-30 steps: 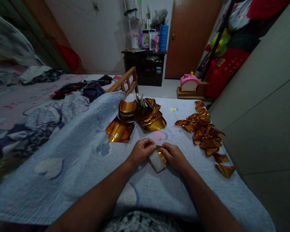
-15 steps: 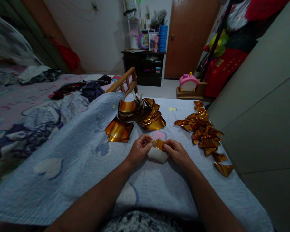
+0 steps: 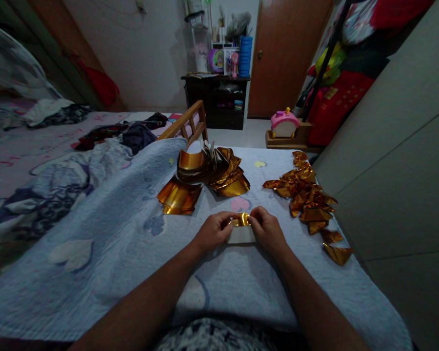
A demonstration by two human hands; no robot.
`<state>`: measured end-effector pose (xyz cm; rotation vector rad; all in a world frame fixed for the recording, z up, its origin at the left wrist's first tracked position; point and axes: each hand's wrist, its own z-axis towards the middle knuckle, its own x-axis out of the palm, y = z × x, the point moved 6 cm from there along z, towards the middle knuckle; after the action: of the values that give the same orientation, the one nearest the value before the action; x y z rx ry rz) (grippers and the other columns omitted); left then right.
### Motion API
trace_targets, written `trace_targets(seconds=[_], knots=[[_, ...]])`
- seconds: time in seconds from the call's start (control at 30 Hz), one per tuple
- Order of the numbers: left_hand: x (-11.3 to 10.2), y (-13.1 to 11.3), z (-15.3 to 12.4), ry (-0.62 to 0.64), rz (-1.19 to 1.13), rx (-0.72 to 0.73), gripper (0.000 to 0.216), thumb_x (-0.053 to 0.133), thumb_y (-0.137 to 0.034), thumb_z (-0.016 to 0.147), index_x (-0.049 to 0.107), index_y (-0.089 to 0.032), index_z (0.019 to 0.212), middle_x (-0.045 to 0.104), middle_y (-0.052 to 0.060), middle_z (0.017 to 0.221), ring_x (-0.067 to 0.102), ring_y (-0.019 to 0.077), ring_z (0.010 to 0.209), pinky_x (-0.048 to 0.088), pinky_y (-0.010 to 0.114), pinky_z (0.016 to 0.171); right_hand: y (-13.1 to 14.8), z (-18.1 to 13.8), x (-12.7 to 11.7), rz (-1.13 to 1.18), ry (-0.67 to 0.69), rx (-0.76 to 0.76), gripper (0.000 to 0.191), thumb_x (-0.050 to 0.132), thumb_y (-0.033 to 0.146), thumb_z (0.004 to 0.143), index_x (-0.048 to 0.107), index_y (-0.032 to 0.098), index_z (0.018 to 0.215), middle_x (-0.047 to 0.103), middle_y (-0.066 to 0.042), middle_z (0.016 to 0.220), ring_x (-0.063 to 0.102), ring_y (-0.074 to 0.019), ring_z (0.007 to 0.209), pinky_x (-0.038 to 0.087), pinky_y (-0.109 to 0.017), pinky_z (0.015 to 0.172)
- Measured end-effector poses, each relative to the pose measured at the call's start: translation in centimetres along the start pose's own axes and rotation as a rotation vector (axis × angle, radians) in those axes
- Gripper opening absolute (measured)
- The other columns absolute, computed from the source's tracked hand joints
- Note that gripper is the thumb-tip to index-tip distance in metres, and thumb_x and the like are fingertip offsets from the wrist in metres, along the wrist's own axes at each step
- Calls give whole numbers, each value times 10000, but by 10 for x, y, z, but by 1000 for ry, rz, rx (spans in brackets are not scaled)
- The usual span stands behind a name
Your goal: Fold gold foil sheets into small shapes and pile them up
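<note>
Gold paper [image 3: 240, 220], white side toward the person, sits mid-bed on the blanket [image 3: 131, 243], pinched by left hand [image 3: 214, 232] and right hand [image 3: 266, 230]. Best to align edges, then crease firmly. Folded pieces [image 3: 309, 197] lie along the right edge.

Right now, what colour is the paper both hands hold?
Gold foil one face, white the other: paper, head view.

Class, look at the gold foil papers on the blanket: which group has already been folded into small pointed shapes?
The folded gold pieces trailing along the blanket's right edge; the gold sheets ahead of the hands are broad, curved and stacked.
</note>
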<state>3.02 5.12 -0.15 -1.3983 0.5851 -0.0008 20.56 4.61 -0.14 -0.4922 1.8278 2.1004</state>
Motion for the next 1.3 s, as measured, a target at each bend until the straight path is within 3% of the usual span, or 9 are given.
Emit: trace_targets(seconds=[0.1, 0.23, 0.57, 0.83, 1.07, 1.2, 1.3], knots=[[1, -3, 0, 0, 160, 79, 359, 574, -187, 853, 718, -186, 1181, 735, 77, 1044, 652, 187, 853, 498, 293, 797, 3, 0, 1, -73, 13, -82, 131, 458, 237, 899, 583, 212, 866, 634, -24, 794, 573, -181, 743, 426, -294, 700], [4, -4, -1, -11, 298, 149, 376, 563, -152, 857, 693, -206, 1207, 731, 86, 1125, 656, 222, 998, 495, 345, 901, 0, 4, 1, -195, -39, -145, 103, 487, 198, 873, 587, 215, 892, 648, -59, 854, 577, -217, 834, 440, -331, 769], [8, -5, 0, 5, 516, 222, 256, 517, -228, 957, 723, -183, 1101, 645, 83, 922, 578, 221, 904, 466, 354, 830, -7, 11, 6, -346, -71, -209, 117, 496, 146, 875, 582, 214, 832, 642, -71, 851, 543, -233, 849, 417, -345, 781], [8, 1, 3, 1, 504, 319, 269, 493, -172, 971, 721, -208, 1109, 675, 90, 1117, 561, 226, 1013, 462, 386, 916, -5, 12, 8, -512, -62, -263, 148, 511, 100, 869, 606, 206, 828, 609, -93, 903, 502, -251, 898, 407, -365, 817], [7, 0, 4, 40, 474, 334, 220, 547, -168, 951, 712, -187, 1096, 704, 96, 1124, 601, 233, 1026, 454, 394, 931, 14, -10, 23, -444, 186, -414, 246, 497, 62, 810, 625, 190, 976, 603, -92, 983, 509, -242, 938, 407, -367, 844], [6, -1, 5, 50, 460, 328, 205, 570, -152, 932, 708, -180, 1081, 709, 96, 1122, 608, 236, 1031, 454, 391, 934, 22, -19, 25, -489, 286, -394, 355, 637, 198, 777, 605, 196, 1131, 594, -108, 1141, 496, -276, 1038, 396, -412, 916], [6, -2, 5, 54, 461, 335, 207, 566, -146, 928, 707, -182, 1076, 708, 95, 1114, 609, 234, 1032, 453, 389, 937, 23, -21, 26, -515, 310, -377, 352, 695, 287, 793, 609, 196, 1122, 584, -115, 1155, 488, -287, 1055, 395, -429, 930]])
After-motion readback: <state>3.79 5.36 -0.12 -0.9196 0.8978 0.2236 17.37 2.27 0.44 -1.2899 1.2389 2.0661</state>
